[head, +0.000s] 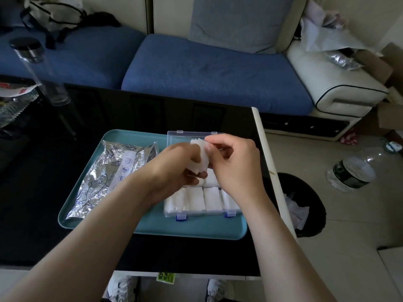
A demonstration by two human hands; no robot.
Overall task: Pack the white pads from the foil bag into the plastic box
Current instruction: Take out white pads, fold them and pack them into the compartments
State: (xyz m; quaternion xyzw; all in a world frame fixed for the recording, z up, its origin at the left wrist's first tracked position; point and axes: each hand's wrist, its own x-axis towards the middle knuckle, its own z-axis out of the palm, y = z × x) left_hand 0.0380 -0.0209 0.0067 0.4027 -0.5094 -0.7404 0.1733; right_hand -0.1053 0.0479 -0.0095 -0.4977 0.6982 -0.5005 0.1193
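A clear plastic box (174,211) with blue clasps stands open on the right half of a teal tray (152,227). Its near row is filled with white pads (209,198) side by side. Above the box, my left hand (176,164) grips a small stack of white pads (201,159). My right hand (234,159) pinches the top edge of that stack with thumb and fingers. The crumpled silver foil bag (109,177) lies on the tray's left half, its open end toward the box. The box's far part is hidden behind my hands.
The tray sits on a glossy black table (130,110) with a white right edge. A tall clear bottle (39,70) with a black cap stands at the far left. A black waste bin (305,203) and a plastic water bottle (351,171) are on the floor at right.
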